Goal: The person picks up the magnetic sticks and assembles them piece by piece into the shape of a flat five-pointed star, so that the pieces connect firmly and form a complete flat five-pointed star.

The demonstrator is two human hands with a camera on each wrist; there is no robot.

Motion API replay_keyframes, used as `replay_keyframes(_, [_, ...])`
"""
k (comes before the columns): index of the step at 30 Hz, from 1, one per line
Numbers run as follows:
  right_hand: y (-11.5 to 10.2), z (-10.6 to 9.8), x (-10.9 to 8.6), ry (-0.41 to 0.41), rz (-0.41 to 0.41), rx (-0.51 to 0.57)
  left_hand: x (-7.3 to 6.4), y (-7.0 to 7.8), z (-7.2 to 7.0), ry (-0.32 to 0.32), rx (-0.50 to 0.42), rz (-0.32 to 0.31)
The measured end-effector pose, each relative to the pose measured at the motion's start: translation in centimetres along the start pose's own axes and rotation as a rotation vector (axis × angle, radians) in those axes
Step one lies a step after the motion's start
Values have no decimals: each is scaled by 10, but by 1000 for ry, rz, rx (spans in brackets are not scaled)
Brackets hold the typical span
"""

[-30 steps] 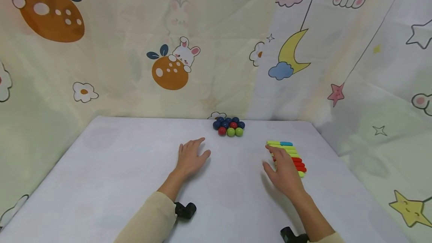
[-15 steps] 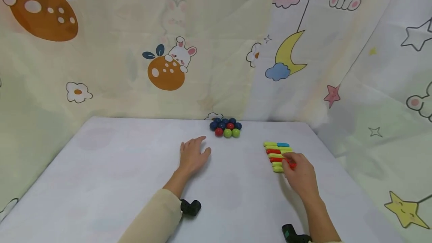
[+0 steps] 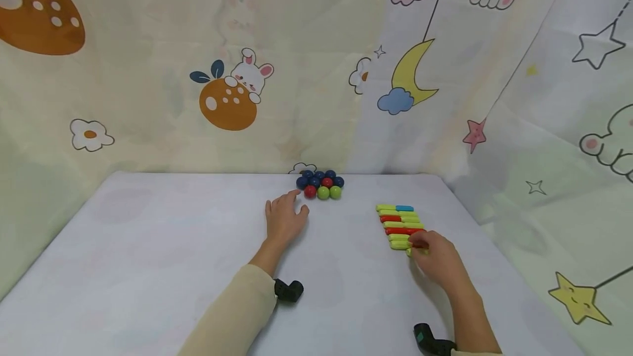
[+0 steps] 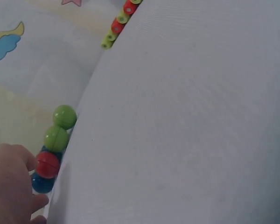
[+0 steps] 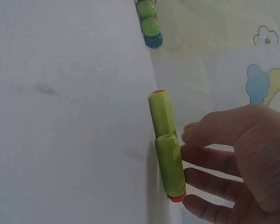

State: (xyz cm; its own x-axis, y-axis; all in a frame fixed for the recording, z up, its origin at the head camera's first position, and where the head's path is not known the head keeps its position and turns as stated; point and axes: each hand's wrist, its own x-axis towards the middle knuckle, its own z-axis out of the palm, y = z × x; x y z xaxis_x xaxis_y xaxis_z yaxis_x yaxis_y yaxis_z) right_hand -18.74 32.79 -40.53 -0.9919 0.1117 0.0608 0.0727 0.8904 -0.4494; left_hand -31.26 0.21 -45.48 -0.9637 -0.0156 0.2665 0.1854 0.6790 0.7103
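Observation:
My left hand (image 3: pixel 286 217) hovers with spread fingers just in front of a cluster of balls: dark blue balls (image 3: pixel 314 182), red balls (image 3: pixel 310 192) and green balls (image 3: pixel 323 193). It holds none of them. My right hand (image 3: pixel 439 260) bends its thumb and index finger about a red rod at the front right end of a row of short rods (image 3: pixel 399 224). That rod is mostly hidden by the fingers. In the right wrist view, the fingertips (image 5: pixel 192 133) are close beside two ribbed green rods (image 5: pixel 171 165), with a red end (image 5: pixel 176 198) showing behind.
The rods lie side by side, yellow-green, red and one blue (image 3: pixel 404 208). A white table (image 3: pixel 173 268) lies beneath everything. Printed cloth (image 3: pixel 316 70) hangs behind and at the right. A black camera mount (image 3: pixel 289 291) is on each wrist.
My right hand drew back from over the rods and bent its fingers at their right end, then moved slightly nearer to me. My left hand moved closer to the balls. The view turned slightly right.

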Motion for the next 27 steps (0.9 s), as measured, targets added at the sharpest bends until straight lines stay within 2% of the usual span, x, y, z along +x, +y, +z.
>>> replay_keyframes(7, [-4,-1,-1,-72,34,-39,5,0,5,-4,24,21])
replay_keyframes(13, [-6,1,0,-89,13,-60,12,1,9,-12,40,32])
replay_keyframes(18, [-5,2,-1,-123,19,-20,15,3,13,-26,73,18])
replay_keyframes(23, [-6,-2,-4,-180,38,38,19,6,17,-24,104,35])
replay_keyframes(27, [-12,-2,-4,-229,19,102,22,8,17,-25,142,43])
